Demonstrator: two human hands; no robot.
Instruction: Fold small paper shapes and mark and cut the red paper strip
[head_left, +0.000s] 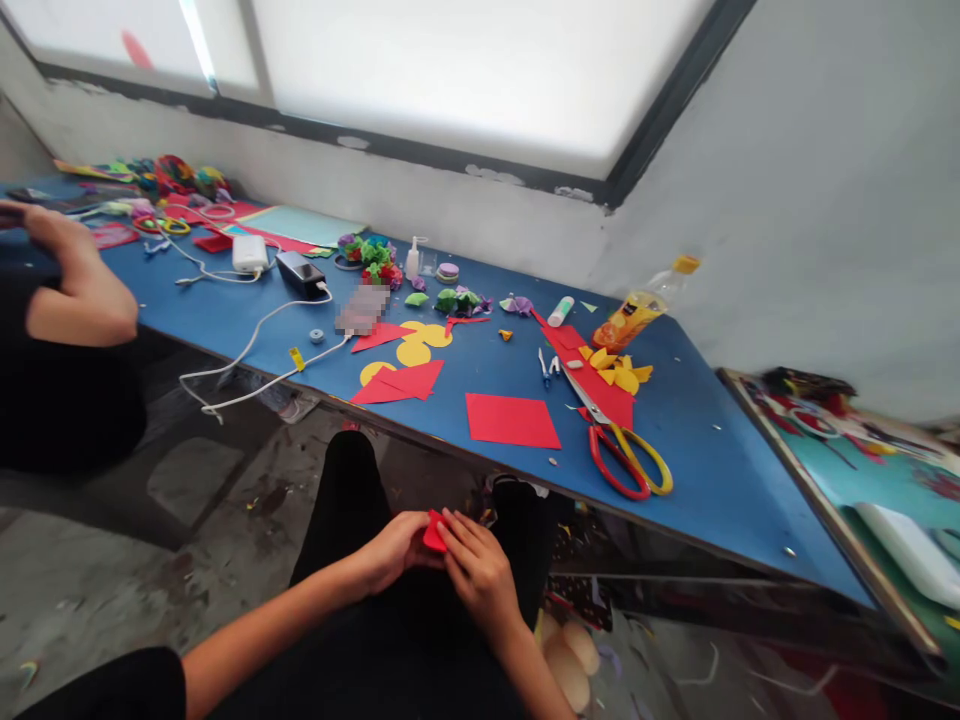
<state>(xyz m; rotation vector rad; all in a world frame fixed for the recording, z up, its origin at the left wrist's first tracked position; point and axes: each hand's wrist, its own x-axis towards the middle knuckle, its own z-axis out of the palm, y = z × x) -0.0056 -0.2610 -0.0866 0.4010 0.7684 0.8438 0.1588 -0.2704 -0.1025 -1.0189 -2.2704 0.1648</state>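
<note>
Over my lap, my left hand point(401, 550) and my right hand point(478, 568) both grip a small folded piece of red paper point(434, 532). The fingers of both hands cover part of it, so its full shape is hidden. On the blue table point(720, 470) in front of me lies a flat red paper rectangle point(513, 420). To its right rest scissors point(628, 458) with one red and one yellow handle, their blades over a larger red sheet point(559, 340). Yellow paper circles point(414, 350) and red paper pieces point(405, 382) lie to the left.
An orange drink bottle point(630, 318) stands near yellow folded pieces point(621, 372). A glue stick point(561, 311), colourful paper flowers point(373, 258), a black power bank point(301, 274) and white cables point(251, 350) are spread along the table. Another person's arm point(82, 280) is at far left.
</note>
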